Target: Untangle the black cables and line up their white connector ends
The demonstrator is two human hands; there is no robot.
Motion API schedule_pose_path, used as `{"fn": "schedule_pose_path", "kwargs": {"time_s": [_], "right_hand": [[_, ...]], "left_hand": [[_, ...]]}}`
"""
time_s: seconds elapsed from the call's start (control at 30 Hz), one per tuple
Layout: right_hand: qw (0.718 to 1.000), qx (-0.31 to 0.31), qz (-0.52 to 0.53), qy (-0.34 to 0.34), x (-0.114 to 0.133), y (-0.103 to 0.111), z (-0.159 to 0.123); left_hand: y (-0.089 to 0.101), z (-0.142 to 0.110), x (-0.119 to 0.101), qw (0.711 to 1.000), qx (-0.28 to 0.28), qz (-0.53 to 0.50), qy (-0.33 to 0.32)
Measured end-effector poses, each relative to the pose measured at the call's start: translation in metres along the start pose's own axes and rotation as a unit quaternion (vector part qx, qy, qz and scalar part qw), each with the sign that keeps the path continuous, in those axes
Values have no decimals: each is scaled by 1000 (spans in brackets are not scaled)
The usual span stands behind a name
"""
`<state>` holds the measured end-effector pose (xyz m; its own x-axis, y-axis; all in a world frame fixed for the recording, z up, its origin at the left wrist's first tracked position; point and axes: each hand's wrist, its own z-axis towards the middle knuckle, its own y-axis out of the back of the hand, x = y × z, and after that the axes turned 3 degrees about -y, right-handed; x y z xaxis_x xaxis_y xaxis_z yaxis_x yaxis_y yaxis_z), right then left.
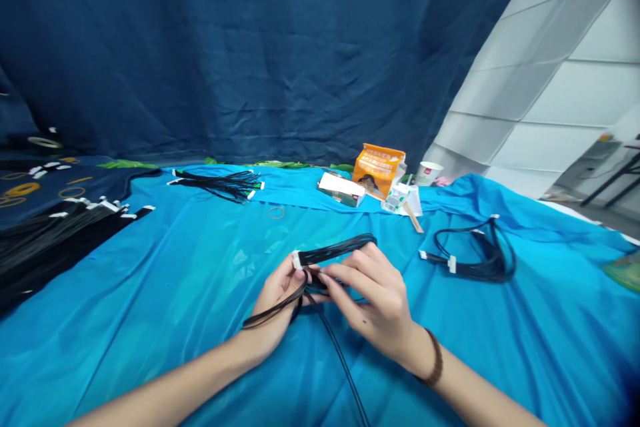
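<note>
A black wire harness (337,250) with a white connector at its left end is held between my hands above the blue cloth. My left hand (277,303) pinches the harness just below the white connector, and a loop of black wires hangs over the wrist. With thumb and fingers closed, my right hand (375,293) grips the black wires to the right of the connector. Two loose wires trail down towards the front edge. Where the fingertips meet, the wires are partly hidden.
Another coiled harness (483,270) lies at right. At back left is a bundle of black cables (217,185); many more wires (60,233) lie at far left. An orange bag (379,170), a white box (341,188) and a paper cup (429,173) stand behind. The blue cloth (175,293) is wrinkled.
</note>
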<state>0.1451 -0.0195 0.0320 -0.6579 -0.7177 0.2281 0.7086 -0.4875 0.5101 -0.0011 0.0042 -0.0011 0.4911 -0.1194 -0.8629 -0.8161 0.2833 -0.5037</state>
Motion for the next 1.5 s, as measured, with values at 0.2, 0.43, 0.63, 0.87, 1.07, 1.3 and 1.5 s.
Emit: {"fn": "schedule_pose_path", "kwargs": {"time_s": [0.2,0.43,0.63,0.87,1.07,1.3,1.5], "right_hand": [[1000,2,4,0,1,1,0],[1000,-4,9,-14,2,-1,-1],[1000,23,6,-17,-1,-3,-3],[999,28,11,-26,-4,-6,-5],[999,32,17,-30,-4,-8,-6],[1000,28,-7,2,-12,-7,-7],[978,122,-73,155,-24,-8,-10]], "left_hand": [[-2,-1,-3,1000,-5,1,-1],[-8,-4,-7,999,27,21,18],[-11,-5,-9,998,39,8,47],[-8,-5,-7,997,48,22,54],[-7,-4,-6,997,33,14,69],[-3,7,-13,997,43,-8,56],[11,19,-26,998,-10,-36,50]]}}
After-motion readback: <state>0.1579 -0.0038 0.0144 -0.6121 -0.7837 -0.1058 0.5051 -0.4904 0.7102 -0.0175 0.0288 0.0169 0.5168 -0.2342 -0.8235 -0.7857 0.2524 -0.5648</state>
